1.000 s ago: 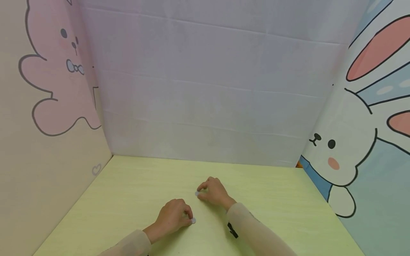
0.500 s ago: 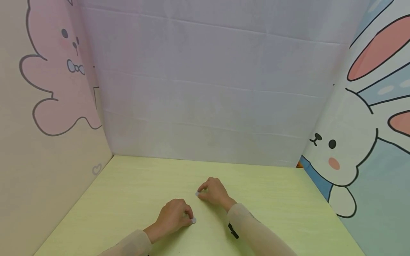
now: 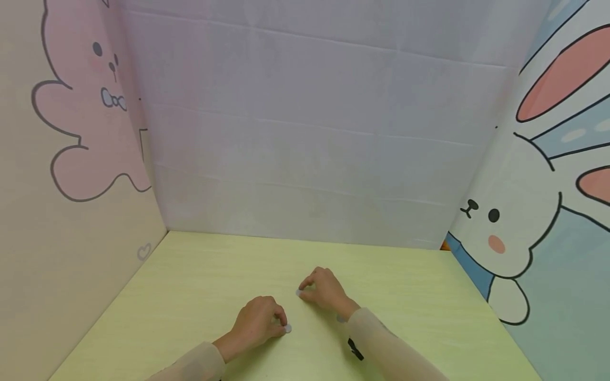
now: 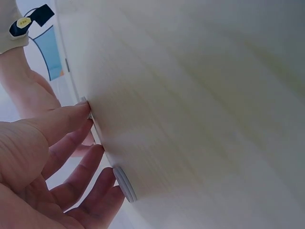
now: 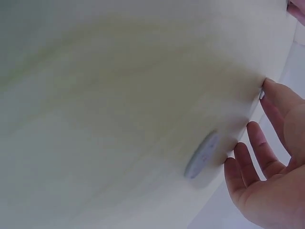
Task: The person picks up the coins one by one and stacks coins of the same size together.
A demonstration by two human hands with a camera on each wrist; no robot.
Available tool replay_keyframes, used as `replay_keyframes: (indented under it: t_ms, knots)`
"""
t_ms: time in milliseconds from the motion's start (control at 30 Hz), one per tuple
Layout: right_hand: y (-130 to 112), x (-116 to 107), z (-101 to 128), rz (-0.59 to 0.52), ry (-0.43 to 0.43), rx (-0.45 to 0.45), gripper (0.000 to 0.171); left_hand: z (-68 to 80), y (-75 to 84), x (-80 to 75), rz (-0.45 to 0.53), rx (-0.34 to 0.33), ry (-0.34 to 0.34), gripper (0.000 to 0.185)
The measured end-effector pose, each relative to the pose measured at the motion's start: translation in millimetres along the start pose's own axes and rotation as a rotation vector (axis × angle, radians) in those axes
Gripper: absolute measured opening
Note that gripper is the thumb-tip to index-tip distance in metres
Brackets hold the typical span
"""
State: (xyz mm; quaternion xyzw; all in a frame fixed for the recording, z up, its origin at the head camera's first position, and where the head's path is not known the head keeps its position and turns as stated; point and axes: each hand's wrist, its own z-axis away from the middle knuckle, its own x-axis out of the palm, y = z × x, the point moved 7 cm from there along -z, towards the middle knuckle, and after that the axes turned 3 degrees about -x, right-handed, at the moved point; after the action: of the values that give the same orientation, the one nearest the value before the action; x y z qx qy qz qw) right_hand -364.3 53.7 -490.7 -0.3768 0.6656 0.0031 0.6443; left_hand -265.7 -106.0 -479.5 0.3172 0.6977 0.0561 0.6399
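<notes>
My left hand (image 3: pixel 257 320) rests low over the yellow-green table and pinches a small pale round disc (image 3: pixel 288 328) between thumb and fingers. Beside its outer fingers, in the left wrist view, another grey disc (image 4: pixel 125 185) with a layered edge sits on the tabletop. Farther back and to the right, my right hand (image 3: pixel 326 290) pinches a similar pale disc (image 3: pixel 298 292), mostly hidden by the fingertips in the right wrist view. One more grey disc (image 5: pixel 201 155) lies on the table near that hand's outer fingers. What the discs are I cannot tell.
The table (image 3: pixel 214 264) meets a white sheet (image 3: pixel 305 132) at the back. A left wall (image 3: pixel 95 227) with a pink cartoon animal and a right wall (image 3: pixel 519 233) with a rabbit drawing enclose it. A black strap (image 3: pixel 355 349) shows at the right sleeve.
My right hand has shifted slightly right and toward me with its disc. A disc now shows beneath the right wrist in the head view. The left hand stays in place.
</notes>
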Motion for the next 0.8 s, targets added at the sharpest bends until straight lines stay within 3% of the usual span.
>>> replay_keyframes:
  t_ms: [800]
  knots:
    - [1.2,-10.3,32.3,0.016,-0.011,-0.019,0.013,-0.1,-0.5,1.2,0.014,0.002,0.0,0.013]
